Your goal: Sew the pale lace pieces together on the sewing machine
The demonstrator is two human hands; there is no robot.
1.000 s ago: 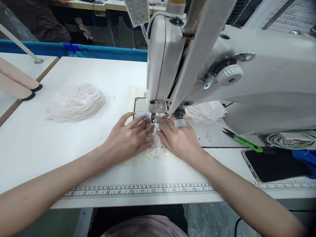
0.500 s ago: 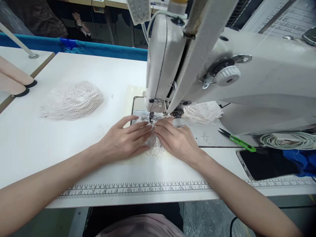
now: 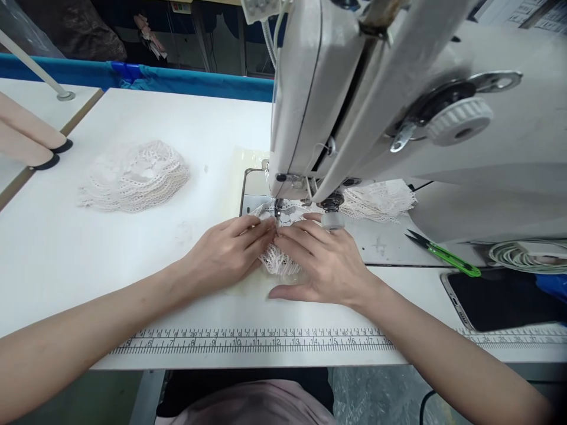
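A white lace piece (image 3: 280, 261) lies under the presser foot (image 3: 277, 208) of the sewing machine (image 3: 305, 88). My left hand (image 3: 230, 248) comes in from the left, its fingers bunched on the lace just in front of the foot; its thumb is hidden. From the right, my right hand (image 3: 330, 260) rests its stretched fingers on the same lace, with the thumb held away toward the table's front edge. The fingertips of both hands nearly meet near the needle. Part of the lace is covered by the hands.
A stack of white lace (image 3: 137, 177) lies on the left of the table. More lace (image 3: 378, 200) sits behind the machine head. To the right are green thread snips (image 3: 447, 257), a phone (image 3: 505, 301) and a coiled cord (image 3: 527, 257). A printed ruler (image 3: 257, 342) runs along the front edge.
The view has shifted slightly. My right thumb has come out away from the lace toward me. My left fingers have drawn closer together, and the index finger is no longer stretched beside the foot.
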